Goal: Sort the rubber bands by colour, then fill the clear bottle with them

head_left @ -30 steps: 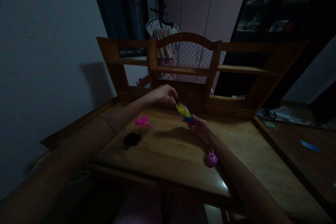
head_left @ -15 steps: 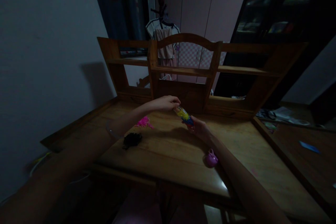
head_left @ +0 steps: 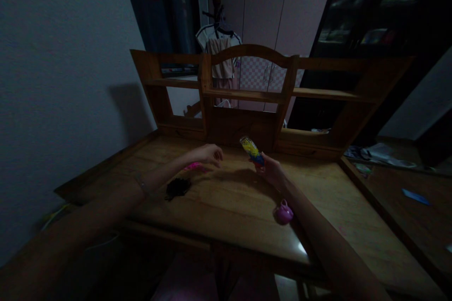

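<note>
My right hand (head_left: 271, 170) is wrapped round the lower end of a clear container (head_left: 251, 149) with yellow and blue contents. It is held tilted above the desk, its clear end pointing up and left. My left hand (head_left: 211, 154) hovers left of the container, apart from it, with fingers loosely bent and nothing visible in them. Below and left of that hand lies a bright pink heap (head_left: 194, 166) of small strands, partly hidden by the left hand and forearm. Nearer to me is a black heap (head_left: 178, 188) of similar loose pieces. A small pinkish-purple pouch-shaped thing (head_left: 284, 212) rests beside my right forearm.
The wooden desk (head_left: 226, 216) has a raised shelf unit (head_left: 243, 95) along its back edge. A white wall (head_left: 70, 80) stands on the left. Behind the shelves, clothes (head_left: 221, 51) hang on a stand. To the right is a lower surface with a blue flat item (head_left: 415, 196).
My left hand has let go of the container's upper end and moved left and down toward the pink heap. The right hand, with the container, has shifted slightly right.
</note>
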`<state>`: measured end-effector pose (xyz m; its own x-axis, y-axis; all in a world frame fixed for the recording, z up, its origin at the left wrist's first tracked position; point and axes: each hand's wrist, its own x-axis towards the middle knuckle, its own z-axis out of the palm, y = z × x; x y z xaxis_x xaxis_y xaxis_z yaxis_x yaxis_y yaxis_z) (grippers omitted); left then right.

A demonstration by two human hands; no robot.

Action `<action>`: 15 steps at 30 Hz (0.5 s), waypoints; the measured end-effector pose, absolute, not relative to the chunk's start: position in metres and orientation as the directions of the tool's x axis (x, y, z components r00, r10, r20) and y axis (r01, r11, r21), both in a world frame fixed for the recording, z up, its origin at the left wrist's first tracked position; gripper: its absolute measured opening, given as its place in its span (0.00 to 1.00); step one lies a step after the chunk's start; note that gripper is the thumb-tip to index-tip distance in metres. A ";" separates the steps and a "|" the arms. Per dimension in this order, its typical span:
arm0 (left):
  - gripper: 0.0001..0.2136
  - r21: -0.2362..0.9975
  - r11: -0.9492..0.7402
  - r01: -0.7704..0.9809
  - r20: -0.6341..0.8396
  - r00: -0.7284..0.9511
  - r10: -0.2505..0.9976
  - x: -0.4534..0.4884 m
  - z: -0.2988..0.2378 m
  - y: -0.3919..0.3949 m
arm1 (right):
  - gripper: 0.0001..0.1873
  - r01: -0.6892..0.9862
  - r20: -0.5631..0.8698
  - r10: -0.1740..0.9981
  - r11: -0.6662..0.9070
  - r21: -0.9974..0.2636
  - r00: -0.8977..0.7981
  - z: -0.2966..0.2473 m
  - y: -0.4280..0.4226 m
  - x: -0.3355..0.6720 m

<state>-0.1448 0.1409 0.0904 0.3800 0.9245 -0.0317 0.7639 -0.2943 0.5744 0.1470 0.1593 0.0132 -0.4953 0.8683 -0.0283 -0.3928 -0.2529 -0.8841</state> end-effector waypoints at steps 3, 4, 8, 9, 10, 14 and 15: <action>0.12 0.578 -0.281 0.766 -0.041 0.371 0.928 -0.144 0.049 0.127 | 0.17 -0.376 -0.038 0.864 -0.257 -0.890 -0.501 0.013 0.159 0.148; 0.11 0.583 -0.286 0.761 -0.028 0.371 0.928 -0.143 0.038 0.121 | 0.17 -0.382 -0.027 0.861 -0.253 -0.889 -0.509 0.014 0.159 0.148; 0.03 0.593 -0.313 0.741 0.055 0.351 0.935 -0.143 0.019 0.105 | 0.17 -0.399 0.027 0.858 -0.210 -0.893 -0.513 0.014 0.158 0.147; 0.02 0.593 -0.318 0.739 0.083 0.337 0.938 -0.143 0.019 0.104 | 0.18 -0.383 0.034 0.857 -0.194 -0.903 -0.514 0.013 0.158 0.147; 0.02 0.593 -0.322 0.738 0.114 0.319 0.941 -0.144 0.023 0.105 | 0.18 -0.363 0.037 0.855 -0.179 -0.915 -0.516 0.013 0.159 0.147; 0.06 0.611 -0.332 0.718 0.261 0.212 0.942 -0.139 0.055 0.118 | 0.19 -0.290 0.020 0.845 -0.161 -0.943 -0.535 0.012 0.158 0.146; 0.07 0.626 -0.346 0.699 0.301 0.193 0.934 -0.135 0.065 0.122 | 0.19 -0.283 0.015 0.842 -0.165 -0.945 -0.540 0.012 0.157 0.146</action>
